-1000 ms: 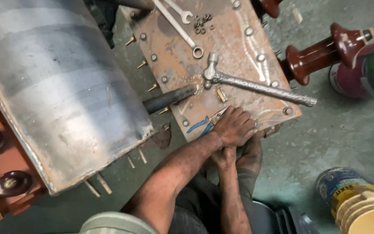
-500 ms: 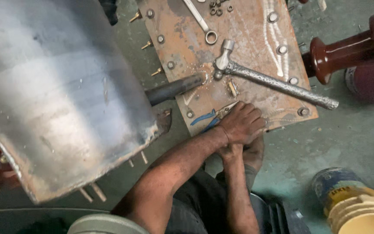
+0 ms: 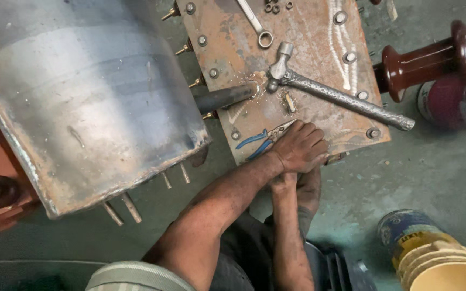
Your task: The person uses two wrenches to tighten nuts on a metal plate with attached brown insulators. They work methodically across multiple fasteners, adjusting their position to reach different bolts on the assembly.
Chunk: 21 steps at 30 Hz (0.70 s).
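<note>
My left hand [image 3: 300,148] lies knuckles-up on the near edge of a rusty steel plate [image 3: 319,32], fingers curled tight; what is under them is hidden. Just left of it lie blue-handled pliers [image 3: 260,141]. My right hand [image 3: 309,188] reaches under the same plate edge directly below the left hand, its fingers hidden beneath the plate beside a small bolt end [image 3: 336,158]. A metal hammer [image 3: 341,99] lies across the plate above both hands.
A large grey metal tank [image 3: 82,97] with studs along its rim fills the left. A dark pipe [image 3: 225,97] joins it to the plate. A spanner [image 3: 254,24] and loose nuts [image 3: 276,6] lie on the plate. Brown insulators [image 3: 427,62] and a paint can [image 3: 405,231] stand right.
The view has shifted, so the plate and tank sit further right and higher in the picture. Both hands keep the same spot at the plate's edge.
</note>
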Each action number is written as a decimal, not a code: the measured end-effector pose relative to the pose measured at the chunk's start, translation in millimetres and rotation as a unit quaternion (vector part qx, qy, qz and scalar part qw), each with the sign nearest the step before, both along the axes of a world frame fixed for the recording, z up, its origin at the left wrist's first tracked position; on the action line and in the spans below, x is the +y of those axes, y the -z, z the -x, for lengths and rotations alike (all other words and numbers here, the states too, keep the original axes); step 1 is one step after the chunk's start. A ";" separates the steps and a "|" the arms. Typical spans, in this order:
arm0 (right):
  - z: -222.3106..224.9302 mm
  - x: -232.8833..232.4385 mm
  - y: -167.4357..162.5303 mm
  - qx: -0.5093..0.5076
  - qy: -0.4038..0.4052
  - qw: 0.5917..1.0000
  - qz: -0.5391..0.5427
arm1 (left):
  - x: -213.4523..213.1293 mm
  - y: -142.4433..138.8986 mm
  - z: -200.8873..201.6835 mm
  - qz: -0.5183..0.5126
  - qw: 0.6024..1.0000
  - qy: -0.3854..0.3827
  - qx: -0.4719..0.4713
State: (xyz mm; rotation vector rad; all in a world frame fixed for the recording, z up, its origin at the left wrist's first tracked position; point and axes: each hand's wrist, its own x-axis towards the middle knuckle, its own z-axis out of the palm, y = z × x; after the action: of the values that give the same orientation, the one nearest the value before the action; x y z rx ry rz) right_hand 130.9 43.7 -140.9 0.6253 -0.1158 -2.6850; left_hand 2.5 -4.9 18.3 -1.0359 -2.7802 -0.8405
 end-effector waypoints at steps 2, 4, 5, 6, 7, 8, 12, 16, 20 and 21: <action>-4.0 0.8 -3.9 -0.006 0.004 1.000 -0.005 | 0.7 -1.1 0.5 0.007 1.000 -0.001 0.008; -5.9 1.9 -6.7 -0.014 0.004 1.000 -0.009 | 1.0 -2.2 1.1 0.024 1.000 0.000 0.016; -4.6 2.0 -6.9 -0.015 0.002 1.000 -0.008 | 0.8 -2.8 1.1 0.027 1.000 -0.001 0.011; -3.7 2.0 -6.8 -0.016 0.004 1.000 -0.009 | 1.1 -3.0 1.0 0.028 1.000 0.000 0.006; -1.8 1.7 -5.9 -0.014 0.002 1.000 -0.007 | 1.1 -3.3 0.9 0.030 1.000 0.001 0.002; -0.7 1.4 -5.0 -0.015 0.001 1.000 -0.007 | 1.5 -3.5 0.3 0.034 0.999 -0.001 -0.001; 0.6 -1.3 -3.8 -0.021 -0.001 1.000 -0.004 | 3.6 -3.6 -0.7 0.024 1.000 -0.002 -0.001; -8.1 -2.5 -2.9 -0.032 -0.002 0.999 -0.012 | 3.7 -3.2 2.4 0.024 1.000 -0.008 0.011; -9.5 0.7 -7.5 -0.052 -0.014 0.998 -0.010 | 2.9 -2.7 4.1 0.024 1.000 -0.001 0.000; -9.0 2.3 -9.2 -0.057 -0.016 0.998 -0.015 | 2.8 -1.7 5.0 0.021 1.000 -0.002 0.013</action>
State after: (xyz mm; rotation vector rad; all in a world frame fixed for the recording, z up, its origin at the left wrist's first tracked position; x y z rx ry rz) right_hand 139.9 46.0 -131.7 0.7846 -0.0945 -2.6238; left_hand -2.5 -2.1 20.1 -1.0396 -2.7889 -0.7671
